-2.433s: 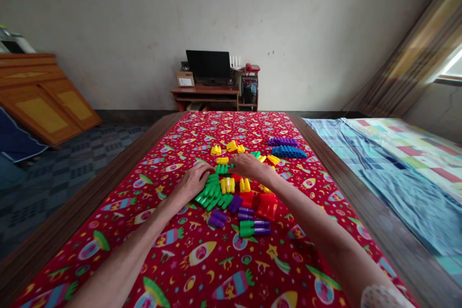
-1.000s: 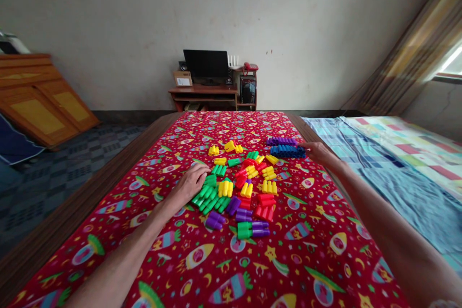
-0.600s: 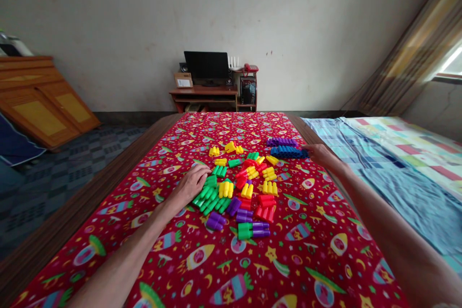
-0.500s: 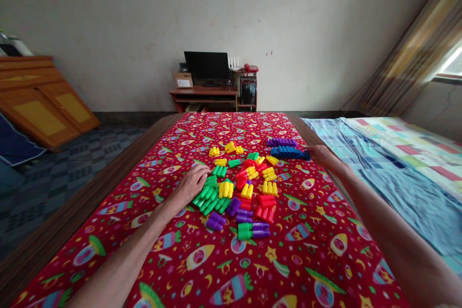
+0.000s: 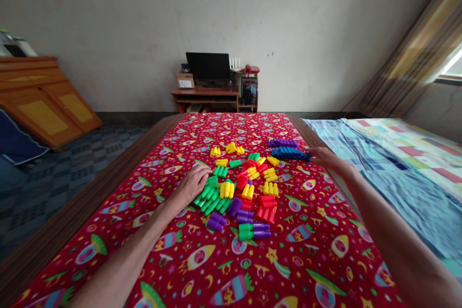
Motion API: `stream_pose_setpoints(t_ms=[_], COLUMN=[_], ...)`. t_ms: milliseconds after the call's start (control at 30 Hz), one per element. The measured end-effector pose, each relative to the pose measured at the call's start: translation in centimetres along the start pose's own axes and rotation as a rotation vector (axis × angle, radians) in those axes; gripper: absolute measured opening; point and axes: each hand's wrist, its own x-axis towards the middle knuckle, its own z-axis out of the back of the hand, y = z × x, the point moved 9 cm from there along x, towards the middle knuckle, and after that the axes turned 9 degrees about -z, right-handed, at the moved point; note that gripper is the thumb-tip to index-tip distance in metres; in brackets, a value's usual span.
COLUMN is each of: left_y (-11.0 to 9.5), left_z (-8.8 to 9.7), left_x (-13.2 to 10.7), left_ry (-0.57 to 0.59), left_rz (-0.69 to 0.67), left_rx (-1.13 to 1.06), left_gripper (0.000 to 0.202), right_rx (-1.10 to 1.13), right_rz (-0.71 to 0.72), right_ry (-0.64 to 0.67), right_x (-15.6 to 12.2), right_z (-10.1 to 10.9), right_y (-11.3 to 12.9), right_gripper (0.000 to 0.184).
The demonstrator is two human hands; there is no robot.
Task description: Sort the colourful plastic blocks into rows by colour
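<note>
Near the surface's (image 5: 84, 197) right edge, the blue row (image 5: 288, 153) is already lined up and touched by the right hand (image 5: 325, 158), while green blocks (image 5: 210, 197) beside the left hand (image 5: 194, 185) are still loose; whether either grip is closed cannot be told.

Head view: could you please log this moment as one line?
left hand: beside green blocks | right hand: at right end of blue row | purple row: beyond blue row

Single head-worn view, looking forward and down along red tablecloth (image 5: 281, 276); hands (image 5: 195, 184) (image 5: 322, 156) nearer, wall (image 5: 144, 33) well beyond.
</note>
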Motion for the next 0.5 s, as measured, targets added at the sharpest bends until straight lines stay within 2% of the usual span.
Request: stream_pose_setpoints(t_ms=[67, 233, 367, 500], left_y=[0.16, 0.23, -0.03, -0.19], left_z=[-0.11, -0.04, 0.07, 0.29], left_x=[-0.02, -0.07, -0.04, 0.01], left_ry=[-0.007, -0.037, -0.011, -0.008], left_rz=[0.003, 0.002, 0.007, 0.012], left_rx=[-0.007, -0.007, -0.013, -0.008], left_gripper=[0.03, 0.03, 0.029, 0.029], right_rx=[-0.036, -0.06, -0.026, 0.014], right_rz=[-0.01, -0.035, -0.034, -0.036], right_ry=[0.058, -0.004, -0.059, -0.038], right_x=[0.17, 0.48, 0.38, 0.11], right_z=[-0.39, -0.07, -0.13, -0.2], right_y=[0.09, 0.25, 0.25, 0.06], right_gripper=[0.019, 0.022, 0.025, 0.033])
